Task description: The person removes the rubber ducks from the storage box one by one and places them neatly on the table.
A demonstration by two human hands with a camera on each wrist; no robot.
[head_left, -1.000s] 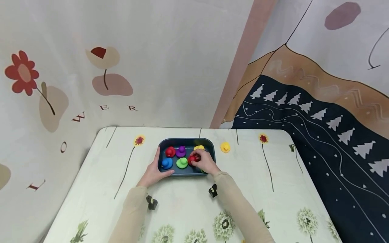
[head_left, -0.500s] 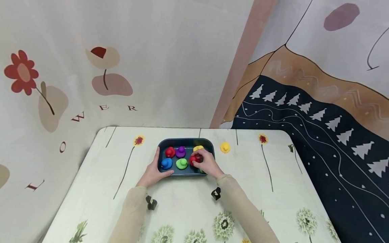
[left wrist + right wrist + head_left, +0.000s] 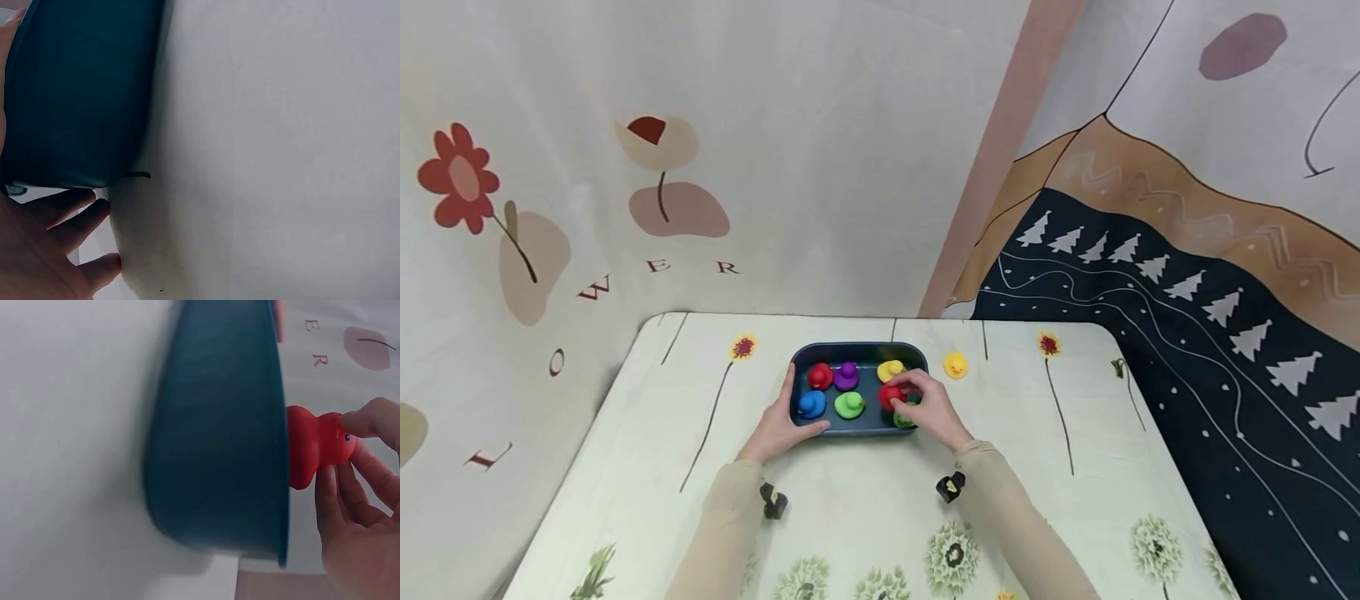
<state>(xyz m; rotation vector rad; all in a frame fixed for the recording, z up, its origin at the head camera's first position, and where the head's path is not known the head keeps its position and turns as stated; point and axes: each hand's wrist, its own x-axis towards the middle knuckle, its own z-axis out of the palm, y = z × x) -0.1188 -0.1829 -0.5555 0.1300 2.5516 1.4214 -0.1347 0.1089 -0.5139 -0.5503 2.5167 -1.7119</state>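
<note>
Fingers of the right hand (image 3: 934, 410) pinched a red duck (image 3: 304, 449) by its head, toward the right end of the dark tray (image 3: 865, 431); from here I couldn't tell whether it touched bottom. The left hand (image 3: 777, 428) gripped the tray's left end.

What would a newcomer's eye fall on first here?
Probably the glossy red toy duck, pinched in the right hand at the right end of the dark blue rectangular tray. Next, perhaps the small round yellow toy on the white flower-printed table, right of the tray, and the red flower picture on the left wall.
</note>
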